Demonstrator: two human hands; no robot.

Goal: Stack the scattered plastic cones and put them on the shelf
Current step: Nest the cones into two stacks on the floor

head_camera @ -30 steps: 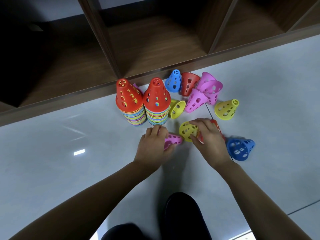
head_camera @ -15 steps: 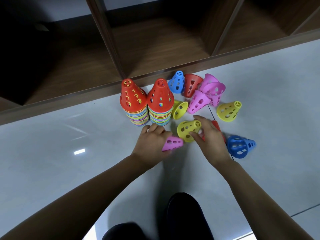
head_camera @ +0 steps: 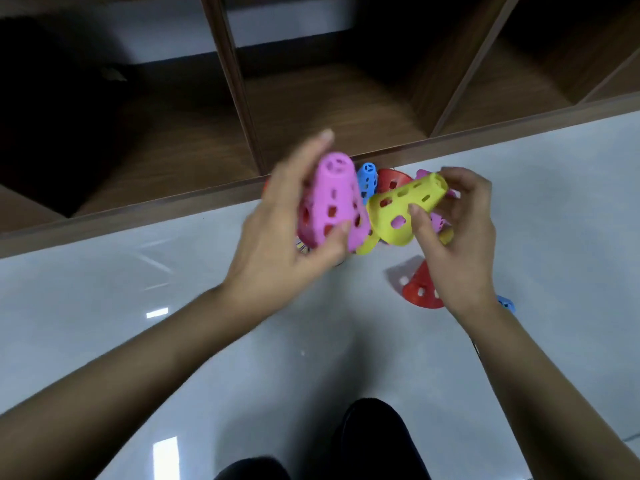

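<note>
Up off the grey floor [head_camera: 173,341] since a second ago: the left hand [head_camera: 287,233] and right hand [head_camera: 457,237] each carry a cone now.
I see the left hand curled round the pink perforated plastic cone [head_camera: 332,202], tip up, thumb at its flared rim. The right hand pinches the yellow perforated plastic cone [head_camera: 401,209], tilted, its wide mouth just beside the pink one's base. Both are held in the air before the wooden shelf [head_camera: 329,109]. A red plastic cone [head_camera: 420,289] lies on the floor beneath the right hand.
</note>
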